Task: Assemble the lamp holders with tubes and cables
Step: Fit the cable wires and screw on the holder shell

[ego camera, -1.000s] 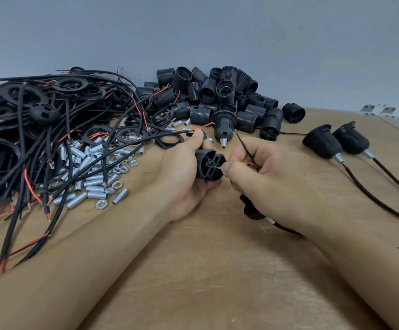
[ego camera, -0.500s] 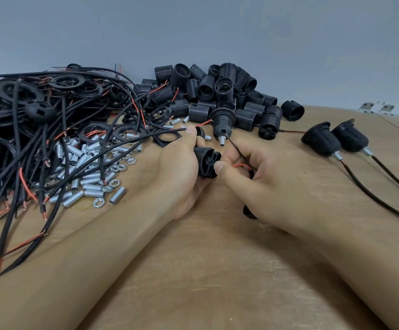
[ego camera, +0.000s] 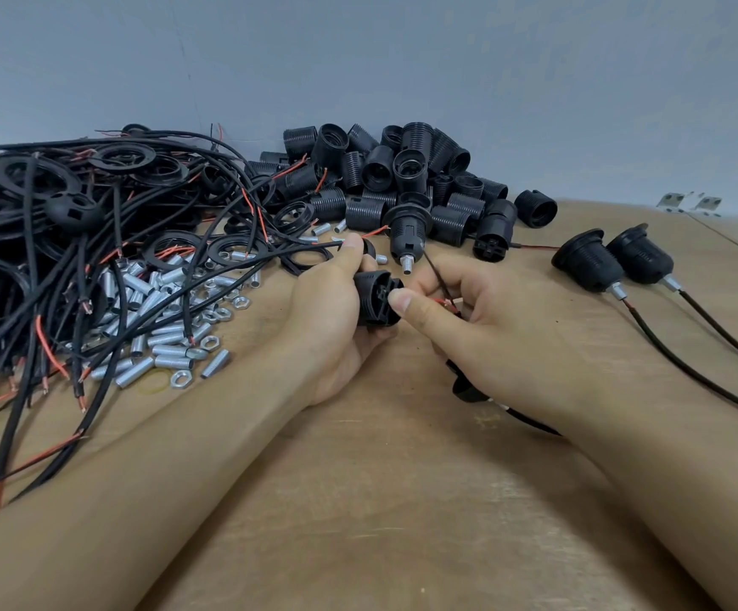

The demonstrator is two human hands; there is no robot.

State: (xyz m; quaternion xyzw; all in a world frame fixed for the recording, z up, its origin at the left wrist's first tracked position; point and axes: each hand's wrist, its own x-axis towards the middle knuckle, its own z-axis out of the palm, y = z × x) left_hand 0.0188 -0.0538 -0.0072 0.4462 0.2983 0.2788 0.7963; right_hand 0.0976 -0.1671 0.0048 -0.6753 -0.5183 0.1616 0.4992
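Unmoved | left hand (ego camera: 327, 310) grips one socket (ego camera: 373, 297) | right hand (ego camera: 490, 319) pinches wires (ego camera: 444, 302)

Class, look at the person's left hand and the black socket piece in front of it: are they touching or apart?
Touching. The head view shows the left hand wrapped round the black socket piece, thumb and fingers curled against its sides with no gap.

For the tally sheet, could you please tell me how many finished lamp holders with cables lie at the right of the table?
2. One finished holder lies at the right; the second lies beside it, further right. Each trails a black cable toward the right edge. Others may lie out of view.
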